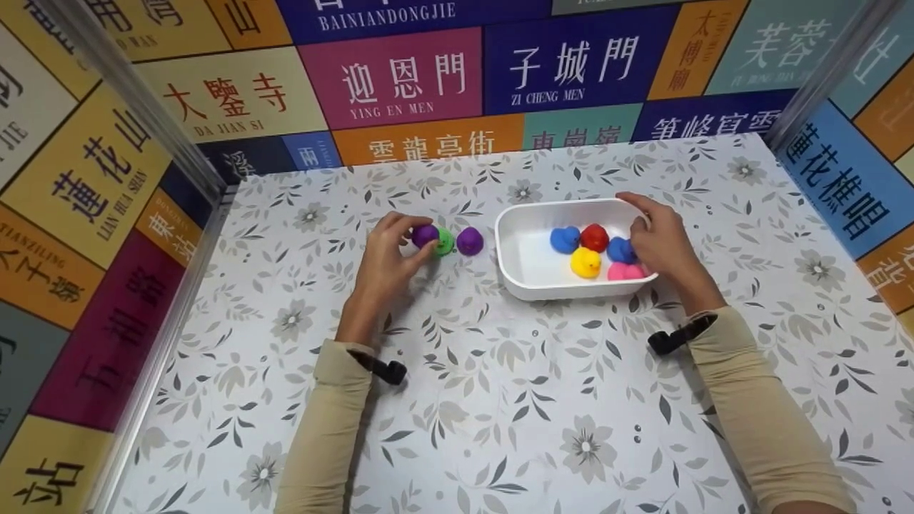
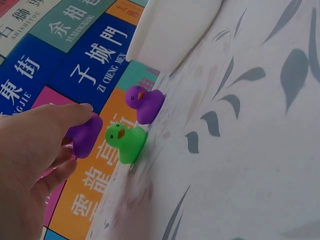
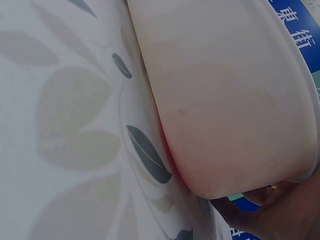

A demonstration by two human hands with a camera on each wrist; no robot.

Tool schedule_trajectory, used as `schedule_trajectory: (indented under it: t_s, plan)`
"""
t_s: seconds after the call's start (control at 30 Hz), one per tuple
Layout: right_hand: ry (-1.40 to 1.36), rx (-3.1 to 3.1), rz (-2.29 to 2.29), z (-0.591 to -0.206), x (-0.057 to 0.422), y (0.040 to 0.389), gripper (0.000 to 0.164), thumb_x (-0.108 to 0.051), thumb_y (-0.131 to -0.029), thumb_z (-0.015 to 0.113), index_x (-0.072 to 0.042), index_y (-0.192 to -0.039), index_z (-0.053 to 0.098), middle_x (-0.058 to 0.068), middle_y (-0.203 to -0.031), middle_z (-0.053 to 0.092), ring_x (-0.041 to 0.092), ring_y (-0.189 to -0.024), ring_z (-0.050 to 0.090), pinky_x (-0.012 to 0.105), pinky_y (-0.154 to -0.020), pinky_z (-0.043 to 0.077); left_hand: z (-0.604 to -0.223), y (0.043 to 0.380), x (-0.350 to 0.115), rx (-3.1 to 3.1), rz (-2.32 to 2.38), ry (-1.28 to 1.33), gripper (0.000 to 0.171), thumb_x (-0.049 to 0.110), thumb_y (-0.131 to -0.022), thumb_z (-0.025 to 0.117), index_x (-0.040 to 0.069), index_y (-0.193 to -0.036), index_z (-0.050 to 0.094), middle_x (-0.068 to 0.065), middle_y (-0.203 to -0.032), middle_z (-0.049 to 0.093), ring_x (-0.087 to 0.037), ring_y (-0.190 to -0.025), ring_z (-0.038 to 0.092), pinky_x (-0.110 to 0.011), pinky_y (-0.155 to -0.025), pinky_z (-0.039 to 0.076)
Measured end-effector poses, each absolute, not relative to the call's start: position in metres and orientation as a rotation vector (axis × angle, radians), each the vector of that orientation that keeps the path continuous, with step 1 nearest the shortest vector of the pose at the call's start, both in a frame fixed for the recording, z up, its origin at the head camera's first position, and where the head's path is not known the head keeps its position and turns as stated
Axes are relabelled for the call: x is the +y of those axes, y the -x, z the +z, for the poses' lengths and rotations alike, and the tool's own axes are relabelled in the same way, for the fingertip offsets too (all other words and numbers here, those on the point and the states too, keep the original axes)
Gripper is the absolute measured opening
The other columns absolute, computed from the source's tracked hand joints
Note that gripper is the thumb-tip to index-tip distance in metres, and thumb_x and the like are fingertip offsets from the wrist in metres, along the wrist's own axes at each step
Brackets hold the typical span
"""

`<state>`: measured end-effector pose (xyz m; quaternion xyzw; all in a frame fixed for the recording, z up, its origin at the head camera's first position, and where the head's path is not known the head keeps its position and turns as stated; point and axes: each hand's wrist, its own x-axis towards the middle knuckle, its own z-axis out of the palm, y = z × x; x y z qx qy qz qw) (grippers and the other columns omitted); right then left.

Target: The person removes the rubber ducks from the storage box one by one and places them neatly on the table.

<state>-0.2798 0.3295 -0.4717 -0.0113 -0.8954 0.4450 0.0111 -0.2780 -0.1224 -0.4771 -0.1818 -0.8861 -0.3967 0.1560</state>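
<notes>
My left hand pinches a purple rubber duck between thumb and fingers, raised off the table in the left wrist view. Just beyond it a green rubber duck stands on the table, partly hidden by the hand in the head view. A second purple duck sits between the green one and a white plastic box. The right hand grips the box's right end at the rim. Inside lie a red duck, a yellow duck, two blue ducks and a pink duck, partly covered by that hand.
A white cover with grey leaves and flowers lies over the table. Panels with coloured blocks of lettering stand along the back and both sides. Each wrist wears a black strap with a small camera.
</notes>
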Motion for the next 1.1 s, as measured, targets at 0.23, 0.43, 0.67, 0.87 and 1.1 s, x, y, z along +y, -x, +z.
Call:
schedule_trajectory:
  t_s: [0.23,0.43,0.67,0.87,1.1]
  plan:
    - [0.029,-2.788,1.386,-0.474,0.330,0.281,0.059,-0.002,-0.107,0.036,-0.018,-0.163,0.050,0.020,-0.167,0.049,0.040,-0.149,0.048,0.060,-0.131,0.033,-0.482,0.281,-0.128,-2.525,-1.129,0.485,0.037,0.014,-0.094,0.084,0.013,-0.130,0.077,-0.009,-0.121,0.071,-0.025,-0.113,0.066,-0.038,-0.095,0.056]
    - [-0.018,-2.749,1.379,-0.477,0.330,0.280,0.058,-0.002,-0.106,0.036,-0.013,-0.160,0.053,0.020,-0.163,0.053,0.040,-0.147,0.052,0.059,-0.130,0.035,-0.487,0.281,-0.127,-2.533,-1.109,0.415,0.036,0.013,-0.098,0.081,0.012,-0.133,0.075,-0.009,-0.126,0.071,-0.025,-0.114,0.066,-0.037,-0.098,0.057]
    - [-0.020,-2.748,1.382,-0.476,0.330,0.280,0.058,-0.001,-0.106,0.037,-0.013,-0.161,0.053,0.021,-0.163,0.053,0.041,-0.147,0.052,0.060,-0.129,0.036,-0.492,0.280,-0.126,-2.573,-1.073,0.332,0.032,0.009,-0.099,0.078,0.011,-0.131,0.074,-0.009,-0.129,0.071,-0.026,-0.119,0.065,-0.040,-0.104,0.055]
    - [0.015,-2.773,1.386,-0.476,0.330,0.281,0.059,-0.002,-0.107,0.036,-0.016,-0.162,0.051,0.020,-0.165,0.051,0.041,-0.148,0.051,0.060,-0.130,0.035,-0.496,0.280,-0.126,-2.612,-1.058,0.312,0.034,0.006,-0.098,0.077,0.010,-0.132,0.074,-0.013,-0.134,0.071,-0.031,-0.128,0.064,-0.044,-0.114,0.052]
    - [0.030,-2.784,1.382,-0.475,0.330,0.281,0.059,-0.003,-0.107,0.036,-0.017,-0.162,0.051,0.020,-0.165,0.051,0.041,-0.147,0.051,0.060,-0.129,0.036,-0.498,0.281,-0.127,-2.640,-1.024,0.297,0.035,0.005,-0.098,0.075,0.009,-0.133,0.074,-0.016,-0.134,0.072,-0.034,-0.133,0.063,-0.046,-0.117,0.050]
